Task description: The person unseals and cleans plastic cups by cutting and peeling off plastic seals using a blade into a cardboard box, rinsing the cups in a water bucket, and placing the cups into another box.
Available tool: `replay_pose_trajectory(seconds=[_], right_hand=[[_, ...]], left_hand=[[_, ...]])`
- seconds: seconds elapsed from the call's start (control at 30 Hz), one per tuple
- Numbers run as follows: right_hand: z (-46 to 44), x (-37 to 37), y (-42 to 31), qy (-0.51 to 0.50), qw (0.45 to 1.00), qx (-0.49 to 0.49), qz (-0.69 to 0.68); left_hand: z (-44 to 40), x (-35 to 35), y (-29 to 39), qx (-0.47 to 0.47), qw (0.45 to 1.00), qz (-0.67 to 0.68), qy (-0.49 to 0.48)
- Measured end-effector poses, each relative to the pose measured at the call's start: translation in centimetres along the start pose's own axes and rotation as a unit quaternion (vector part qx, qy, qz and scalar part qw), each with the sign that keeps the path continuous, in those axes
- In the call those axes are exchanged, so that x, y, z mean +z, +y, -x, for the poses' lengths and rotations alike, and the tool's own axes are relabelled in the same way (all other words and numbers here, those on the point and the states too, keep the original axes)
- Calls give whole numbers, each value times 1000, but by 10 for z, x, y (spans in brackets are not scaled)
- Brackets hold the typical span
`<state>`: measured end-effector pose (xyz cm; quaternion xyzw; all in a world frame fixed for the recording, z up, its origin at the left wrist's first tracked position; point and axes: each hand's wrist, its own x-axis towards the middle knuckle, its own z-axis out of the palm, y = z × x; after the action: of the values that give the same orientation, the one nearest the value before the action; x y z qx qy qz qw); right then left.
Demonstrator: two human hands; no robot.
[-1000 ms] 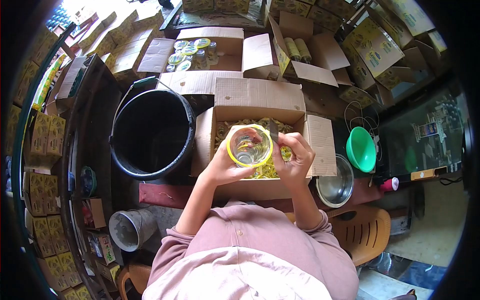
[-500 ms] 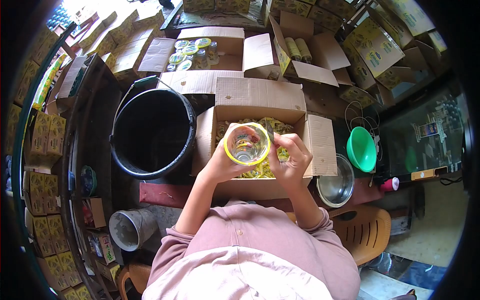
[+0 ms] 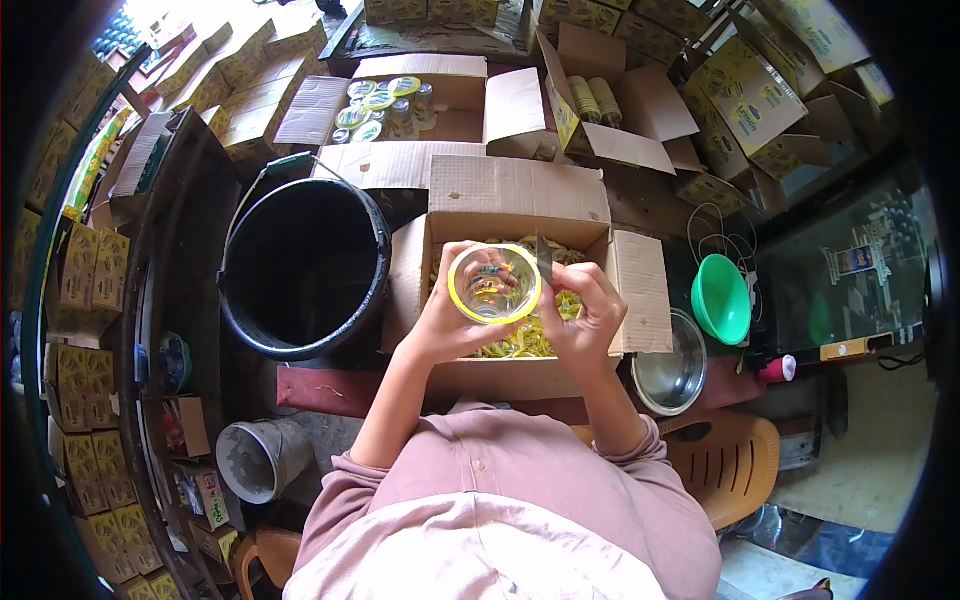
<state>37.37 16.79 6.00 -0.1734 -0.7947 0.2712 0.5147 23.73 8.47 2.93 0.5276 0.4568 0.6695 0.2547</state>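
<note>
My left hand (image 3: 440, 322) is closed around a clear plastic cup (image 3: 492, 290) with a yellow rim, its open mouth tilted toward me. At the cup's right side, my right hand (image 3: 585, 308) pinches a dark, flat knife (image 3: 544, 258), whose blade stands up along the rim. Whether the blade touches the rim I cannot tell. Both hands are over an open cardboard box (image 3: 520, 190) holding a heap of yellow plastic strips (image 3: 520, 345). My left fingers are partly hidden behind the cup.
Left of the box is a large black bucket (image 3: 230, 275). At right are a metal bowl (image 3: 675, 375) and a green bowl (image 3: 720, 300). Behind, another carton (image 3: 460, 68) holds several lidded cups (image 3: 385, 105), beside a box with bottles (image 3: 595, 100). A grey bucket (image 3: 250, 465) sits lower left.
The knife stands more upright and shows more above the cup's rim. The cup has shifted very slightly up, and the left fingers behind it have moved.
</note>
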Motion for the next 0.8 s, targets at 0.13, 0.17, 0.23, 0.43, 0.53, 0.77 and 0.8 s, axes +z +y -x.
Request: replay_pose_trajectory(seconds=[0.13, 0.17, 0.23, 0.43, 0.53, 0.77, 0.8], right_hand=[[5, 1, 1, 5, 1000, 5, 11], [5, 1, 1, 6, 1000, 2, 20], [4, 2, -2, 8, 999, -4, 37], [8, 7, -2, 22, 998, -19, 61], [6, 5, -3, 17, 998, -24, 61], [6, 5, -4, 22, 996, -39, 80], [6, 6, -4, 24, 995, -40, 84]], left_hand=[[-1, 0, -2, -7, 1000, 17, -3], [-1, 0, -3, -19, 1000, 22, 6], [2, 3, -6, -43, 998, 33, 24], [5, 13, -11, -14, 997, -2, 70], [4, 11, -10, -18, 998, -35, 59], [2, 6, 0, -12, 997, -67, 48], [2, 6, 2, -17, 996, -71, 46]])
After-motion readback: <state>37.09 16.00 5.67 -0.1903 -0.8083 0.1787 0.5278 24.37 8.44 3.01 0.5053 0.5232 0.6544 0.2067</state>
